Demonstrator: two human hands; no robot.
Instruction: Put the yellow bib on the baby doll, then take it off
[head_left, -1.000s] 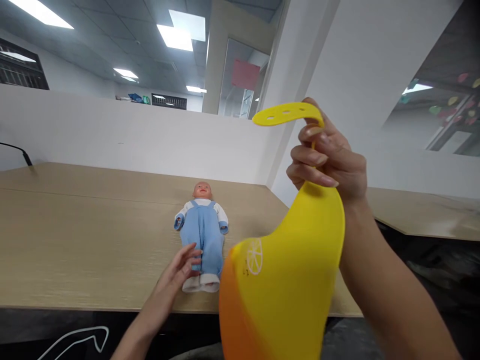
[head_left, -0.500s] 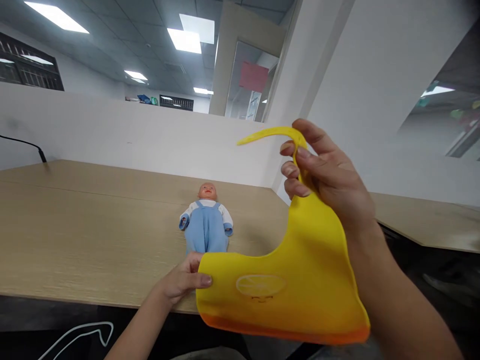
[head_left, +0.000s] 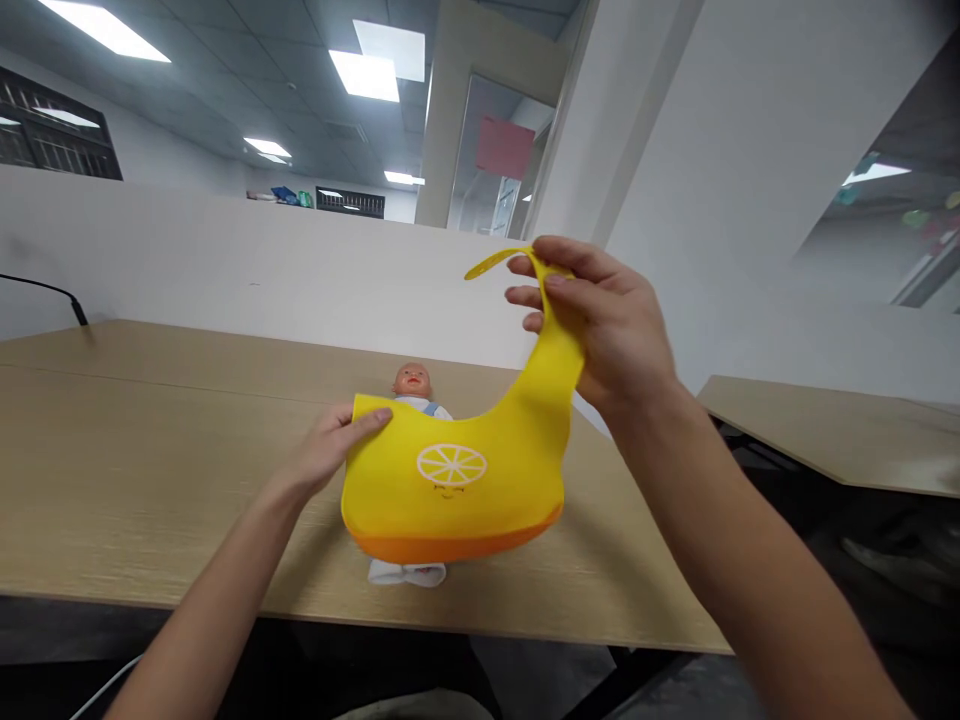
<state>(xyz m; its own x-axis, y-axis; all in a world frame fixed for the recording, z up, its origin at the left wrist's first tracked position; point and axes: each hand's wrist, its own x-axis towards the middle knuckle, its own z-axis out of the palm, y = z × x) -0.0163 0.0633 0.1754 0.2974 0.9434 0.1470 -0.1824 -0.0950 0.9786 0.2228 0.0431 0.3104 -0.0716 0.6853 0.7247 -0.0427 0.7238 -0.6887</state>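
While both hands grip it, bib [head_left: 480, 480] (yellow) hides doll [head_left: 412, 381]

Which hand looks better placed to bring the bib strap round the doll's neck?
Probably the right hand: it already pinches the yellow bib's holed strap up high, above the doll. The left hand only steadies the bib's other corner, low beside the doll's chest.

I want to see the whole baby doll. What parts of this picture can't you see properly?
- Head view: the doll's body is hidden behind the yellow bib; only head and feet show.
- The bib's left strap is covered by the left hand.
- The right hand hides part of the other strap.
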